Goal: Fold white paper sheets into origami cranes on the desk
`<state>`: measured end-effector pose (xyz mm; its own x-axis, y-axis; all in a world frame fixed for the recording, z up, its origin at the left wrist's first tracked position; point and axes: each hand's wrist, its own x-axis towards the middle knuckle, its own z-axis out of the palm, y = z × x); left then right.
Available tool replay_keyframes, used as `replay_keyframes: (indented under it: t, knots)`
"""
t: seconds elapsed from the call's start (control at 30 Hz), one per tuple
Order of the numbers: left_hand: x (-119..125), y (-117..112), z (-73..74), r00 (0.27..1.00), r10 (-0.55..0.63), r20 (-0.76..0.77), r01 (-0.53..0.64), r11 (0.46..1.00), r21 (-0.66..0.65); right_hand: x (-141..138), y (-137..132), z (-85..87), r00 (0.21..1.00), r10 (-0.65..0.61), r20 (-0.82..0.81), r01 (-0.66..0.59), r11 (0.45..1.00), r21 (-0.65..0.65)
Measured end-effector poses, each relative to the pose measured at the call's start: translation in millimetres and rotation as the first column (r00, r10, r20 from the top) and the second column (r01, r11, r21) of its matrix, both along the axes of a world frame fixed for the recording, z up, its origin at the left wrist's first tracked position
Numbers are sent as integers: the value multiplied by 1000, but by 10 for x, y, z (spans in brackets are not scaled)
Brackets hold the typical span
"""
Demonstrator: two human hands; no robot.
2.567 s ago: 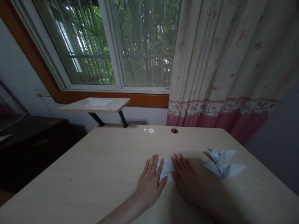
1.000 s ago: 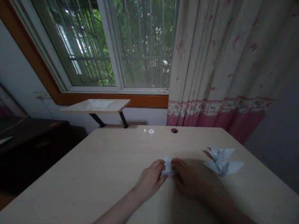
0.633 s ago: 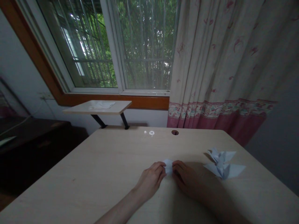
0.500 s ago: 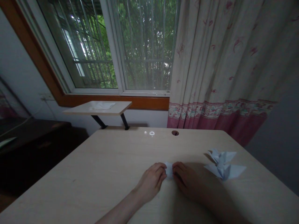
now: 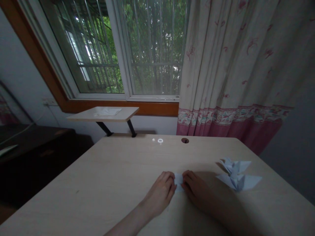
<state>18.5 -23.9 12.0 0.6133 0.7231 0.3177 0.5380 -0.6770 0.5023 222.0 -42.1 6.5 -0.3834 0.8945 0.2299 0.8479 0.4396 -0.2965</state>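
Note:
A small piece of white paper point(image 5: 178, 182) lies between my two hands, close to the desk top. My left hand point(image 5: 163, 187) has its fingers closed on the paper's left side. On the other side, my right hand point(image 5: 193, 185) pinches the right edge with curled fingers. Much of the paper is hidden under the fingertips, so its folds cannot be made out. To the right of my right hand stand folded white paper cranes point(image 5: 238, 182), one behind the other, with wings spread.
The pale wooden desk point(image 5: 118, 170) has a round cable hole point(image 5: 185, 140) near its back edge. A raised shelf point(image 5: 125, 114) at the back left bears white paper point(image 5: 108, 111). Behind are a barred window and a patterned curtain point(image 5: 221, 65). Dark furniture point(image 5: 36, 157) stands at the left.
Both hands stay on the paper, with only a slight shift of the fingers. Slightly more of the paper shows between them. The view has moved a little.

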Motion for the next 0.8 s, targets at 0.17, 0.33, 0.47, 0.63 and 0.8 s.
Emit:
replay_keyframes:
  t: [0.17, 0.33, 0.47, 0.63, 0.8]
  knots:
    - [35, -5, -2, 999, 39, -5, -39, 999, -2, -18, 10, 27, 1000, -6, 11, 6, 1000, -22]
    - [89, -24, -53, 995, 104, 6, -104, 995, -10, -19, 20, 32, 1000, 11, -9, -11, 999, -49]
    - [126, -42, -96, 988, 156, -10, -156, 988, 0, -33, 20, -37, 1000, -4, -26, 4, 1000, -3]
    - [151, -53, -103, 981, 192, -38, -192, 981, 4, -60, 13, -189, 999, -41, -25, 43, 994, 103]
    - [155, -59, -76, 977, 202, -62, -203, 979, -2, -56, 21, -324, 998, -56, 3, 55, 985, 162]
